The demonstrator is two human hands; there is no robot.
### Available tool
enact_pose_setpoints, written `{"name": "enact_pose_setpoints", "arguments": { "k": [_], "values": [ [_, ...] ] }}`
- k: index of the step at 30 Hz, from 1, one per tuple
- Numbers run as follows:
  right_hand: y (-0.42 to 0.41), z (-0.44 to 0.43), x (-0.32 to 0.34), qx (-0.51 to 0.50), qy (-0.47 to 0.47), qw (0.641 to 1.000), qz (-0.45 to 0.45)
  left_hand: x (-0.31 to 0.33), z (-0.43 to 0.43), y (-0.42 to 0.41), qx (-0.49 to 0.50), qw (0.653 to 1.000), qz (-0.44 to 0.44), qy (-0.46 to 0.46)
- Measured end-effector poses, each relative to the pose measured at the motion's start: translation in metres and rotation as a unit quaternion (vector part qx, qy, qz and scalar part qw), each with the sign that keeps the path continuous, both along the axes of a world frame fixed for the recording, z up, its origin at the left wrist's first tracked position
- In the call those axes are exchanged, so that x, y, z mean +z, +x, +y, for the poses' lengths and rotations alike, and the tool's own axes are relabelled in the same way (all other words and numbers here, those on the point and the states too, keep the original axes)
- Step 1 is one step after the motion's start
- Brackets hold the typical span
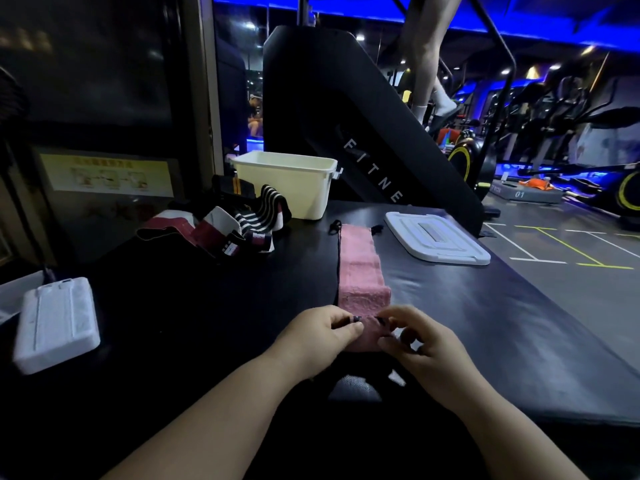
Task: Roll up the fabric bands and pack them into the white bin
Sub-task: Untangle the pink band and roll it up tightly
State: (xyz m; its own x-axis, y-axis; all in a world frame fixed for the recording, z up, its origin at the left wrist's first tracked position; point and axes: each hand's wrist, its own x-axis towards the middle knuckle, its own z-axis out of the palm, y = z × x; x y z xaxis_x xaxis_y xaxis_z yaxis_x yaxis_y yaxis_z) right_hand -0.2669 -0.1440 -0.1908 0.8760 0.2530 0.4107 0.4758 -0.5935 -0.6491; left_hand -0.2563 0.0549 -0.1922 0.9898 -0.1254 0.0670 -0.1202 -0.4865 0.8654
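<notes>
Black padded counter [467, 306], blue-lit gym; black machine [346, 116] reads "FITNE". Left hand [311, 336] and right hand [422, 341] pinch pink fabric band [360, 268].

Left hand [313, 336] and right hand [420, 344] show dark-painted nails [356, 319], forearms [221, 410] bare

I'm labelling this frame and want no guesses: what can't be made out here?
All in the head view.
Inside of the white bin: hidden by its near wall.
Near end of the pink band: covered by the left hand and right hand, so any roll is unseen.
The pile of bands: overlapping and dim, count unclear.
The yellow notice: blurred, unreadable.
</notes>
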Motion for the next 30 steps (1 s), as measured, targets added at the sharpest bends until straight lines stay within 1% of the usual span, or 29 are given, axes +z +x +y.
{"name": "enact_pose_setpoints", "arguments": {
  "k": [6, 14, 18, 21, 25, 30],
  "values": [
    [0.004, 0.0, -0.002, -0.021, -0.011, 1.0, -0.002, 0.004, 0.0, 0.0, 0.012, 1.0, 0.001, 0.014],
    [0.008, 0.001, -0.005, -0.056, -0.048, 0.997, 0.035, 0.002, 0.0, -0.001, 0.023, 0.999, -0.026, 0.014],
    [0.01, 0.002, -0.005, -0.071, -0.078, 0.994, 0.017, 0.002, 0.002, -0.007, 0.007, 0.993, -0.082, 0.089],
    [0.011, 0.003, -0.004, -0.076, -0.089, 0.993, 0.023, -0.002, 0.003, -0.009, -0.04, 0.987, -0.121, 0.093],
    [0.012, 0.003, -0.005, -0.086, -0.091, 0.992, 0.032, -0.003, 0.003, -0.005, -0.057, 0.984, -0.123, 0.119],
    [0.004, -0.001, -0.007, -0.058, -0.085, 0.994, 0.022, 0.0, 0.002, -0.004, -0.039, 0.98, -0.131, 0.142]
  ]
}}
